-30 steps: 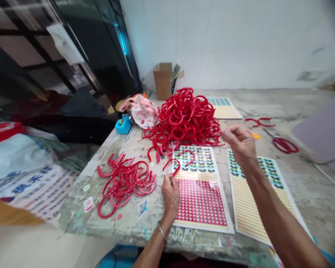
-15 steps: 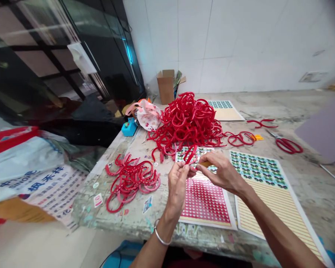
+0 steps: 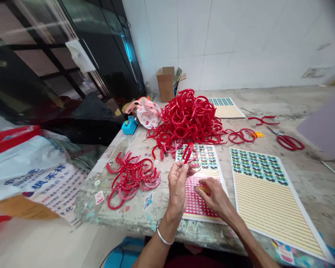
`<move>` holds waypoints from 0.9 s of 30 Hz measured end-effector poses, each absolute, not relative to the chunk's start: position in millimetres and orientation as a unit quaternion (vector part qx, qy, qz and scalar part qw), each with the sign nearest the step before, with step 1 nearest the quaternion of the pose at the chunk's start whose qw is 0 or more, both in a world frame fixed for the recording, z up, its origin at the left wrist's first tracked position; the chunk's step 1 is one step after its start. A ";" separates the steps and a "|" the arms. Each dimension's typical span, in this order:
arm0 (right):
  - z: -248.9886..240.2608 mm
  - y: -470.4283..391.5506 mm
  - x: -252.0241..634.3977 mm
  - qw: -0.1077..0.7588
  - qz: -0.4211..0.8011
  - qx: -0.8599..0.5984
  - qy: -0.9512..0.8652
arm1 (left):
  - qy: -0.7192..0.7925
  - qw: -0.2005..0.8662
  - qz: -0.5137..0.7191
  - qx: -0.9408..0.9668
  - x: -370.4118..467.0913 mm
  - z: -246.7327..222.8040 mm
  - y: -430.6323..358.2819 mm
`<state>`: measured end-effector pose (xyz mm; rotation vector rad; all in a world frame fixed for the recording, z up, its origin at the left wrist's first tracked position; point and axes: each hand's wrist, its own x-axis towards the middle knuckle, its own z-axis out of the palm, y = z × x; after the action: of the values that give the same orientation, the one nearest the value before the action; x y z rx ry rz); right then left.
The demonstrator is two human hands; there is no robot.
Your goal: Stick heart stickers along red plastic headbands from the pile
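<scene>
My left hand, with a silver bangle on the wrist, is closed on a red curved band. The band's loop sticks up past my fingertips and shows pink in places. My right hand pinches a small yellow-brown piece, mostly hidden by the fingers. It hovers over or touches the pink dotted part of a sticker sheet; which, I cannot tell. Behind my hands rises a large heap of red bands. A smaller pile of red and pink bands lies at left.
To the right lies another sticker sheet with striped lower rows. Beyond it are red-handled scissors. A blue tape dispenser, a patterned bag and a cardboard box stand at the back. The worn table has a near edge.
My right hand has moved away from the band, down toward the sticker sheet, still holding the yellow-brown piece. My left hand keeps the band in nearly the same place.
</scene>
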<state>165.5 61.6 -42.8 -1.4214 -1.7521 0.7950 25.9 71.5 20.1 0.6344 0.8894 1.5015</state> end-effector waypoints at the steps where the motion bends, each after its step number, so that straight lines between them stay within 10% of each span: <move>1: -46.0 58.9 161.2 0.394 0.361 -0.544 -0.647 | 0.378 0.607 0.645 0.270 27.7 19.6 70.3; 6: -19.6 61.7 143.5 0.536 0.683 -0.401 -0.291 | 0.368 0.627 0.632 0.269 35.5 15.2 62.8; 10: -3.7 67.3 141.1 0.596 0.712 -0.338 -0.152 | 0.370 0.623 0.630 0.279 34.3 13.9 58.2; 27: 19.8 90.5 173.8 0.503 0.551 -0.378 -0.549 | 0.373 0.712 0.566 0.181 32.8 12.6 47.5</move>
<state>173.8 90.5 19.8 -0.9128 -1.3258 1.3302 32.8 47.5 12.6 0.4003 0.8262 1.2557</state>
